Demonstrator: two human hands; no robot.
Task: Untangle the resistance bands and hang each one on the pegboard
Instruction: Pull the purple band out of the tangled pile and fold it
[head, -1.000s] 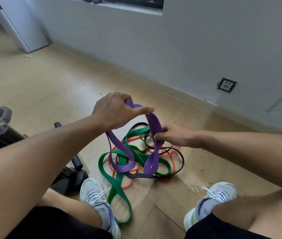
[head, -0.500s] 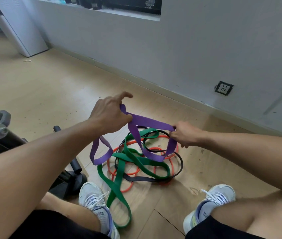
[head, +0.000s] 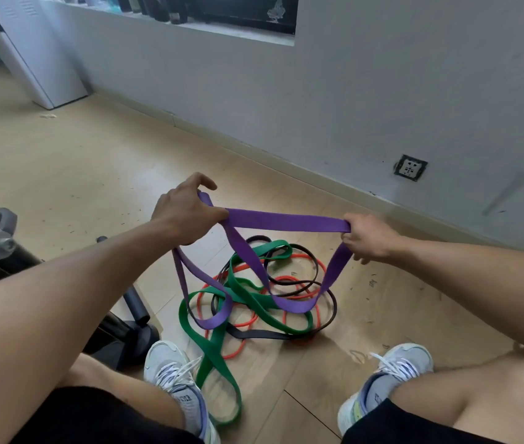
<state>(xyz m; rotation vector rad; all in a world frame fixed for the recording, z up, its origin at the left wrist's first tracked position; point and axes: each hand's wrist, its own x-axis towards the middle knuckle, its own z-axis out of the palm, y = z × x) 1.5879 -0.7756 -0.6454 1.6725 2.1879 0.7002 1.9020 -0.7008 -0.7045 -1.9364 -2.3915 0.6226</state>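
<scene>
We are holding the purple band (head: 286, 220) stretched level between our two hands above the floor (head: 78, 174): the left hand (head: 187, 216) is closing its fingers around one end, with the index finger lifted clear, and the right hand (head: 368, 237) is pinching the other end in a closed grip. Two slack loops of this band are hanging down, one below each hand, and are dropping onto the pile, where the green band (head: 216, 357), the orange band (head: 241, 323) and the black band (head: 331, 302) are lying crossed over one another between our shoes (head: 174, 379). We are judging the step in hand to be the freeing of the first band; whether its hanging loops are passing under any other band we cannot tell from this angle. The next move is calling for a lift high enough to draw both loops clear. The pegboard is not appearing in view. Writing is showing on the shoe tongues, but it is too small to read reliably.
</scene>
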